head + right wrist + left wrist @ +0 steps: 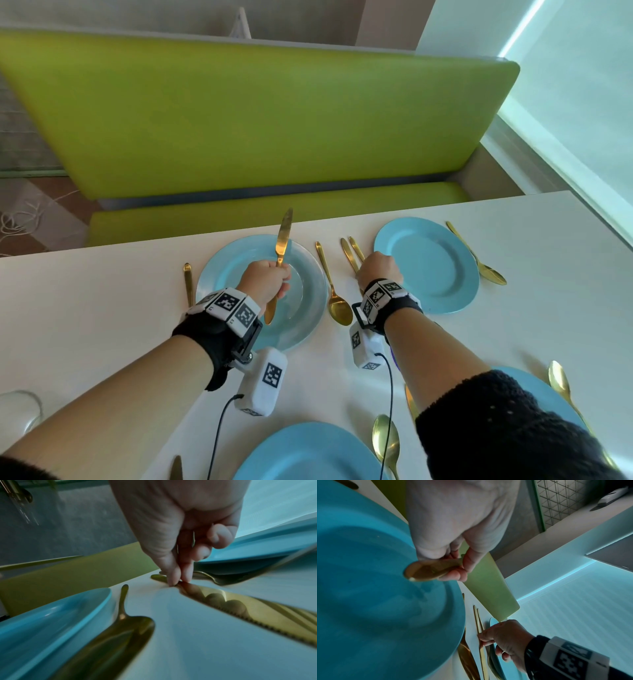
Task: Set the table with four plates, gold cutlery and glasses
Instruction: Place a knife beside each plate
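While the left hand (265, 279) is gripping a gold knife (281, 255) in a closed fist above the far left plate (308, 274), the knife's long axis is running away from the person, its blade pointing up and out toward the green bench (260, 113) and its rounded handle end hanging down over the plate's well. That knife is sitting in the air, not yet laid down, and the open strip of white table (102, 308) to either side of the plate is lying just beside the fist. A piece of gold cutlery (188, 282) is already lying left of this plate and a gold spoon (334, 291) is lying to its right, both lengthwise along the same far-to-near line, so I am judging that the held knife is needing only a sideways shift and a lowering, keeping its axis as it is.

Between the two far plates, the right hand (378, 269) is reaching down with curled fingers, the thumb and fingertip (173, 577) pinching the handle of a second knife (248, 608), whose serrated blade is lying flat on the table and pointing back toward the wrist. A fork (214, 578) is lying just beside it, against the far right plate (426, 263). The right hand is the nearer one to that pair, the left nearer to the left plate
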